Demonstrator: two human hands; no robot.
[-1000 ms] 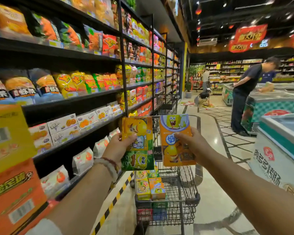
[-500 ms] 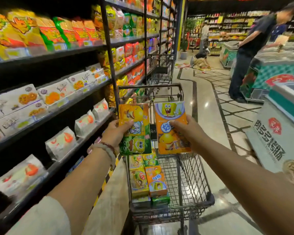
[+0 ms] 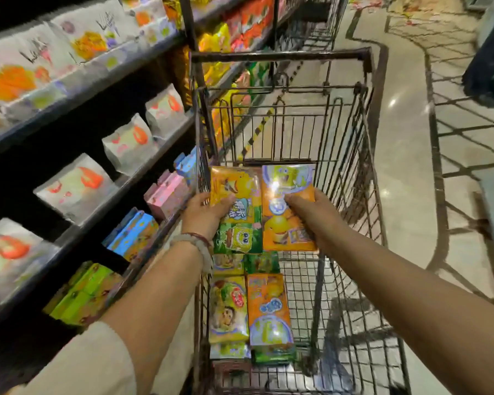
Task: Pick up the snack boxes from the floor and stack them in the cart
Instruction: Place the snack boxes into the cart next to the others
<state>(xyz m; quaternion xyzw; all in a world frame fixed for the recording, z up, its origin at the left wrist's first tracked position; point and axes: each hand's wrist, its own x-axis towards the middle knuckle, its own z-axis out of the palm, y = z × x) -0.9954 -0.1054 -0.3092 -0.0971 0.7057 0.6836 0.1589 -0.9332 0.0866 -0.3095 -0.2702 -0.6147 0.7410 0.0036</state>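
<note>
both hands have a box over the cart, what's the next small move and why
Probably lower both boxes onto the stack. The left hand grips the yellow-green box and the right hand the orange box, side by side above the cart, whose stacked boxes line its left wall just nearer the person.

Two snack boxes (image 3: 261, 208) were held side by side above the cart (image 3: 351, 178), over stacked boxes (image 3: 250, 306) along its left side; shelves (image 3: 77, 132) stood left.
</note>
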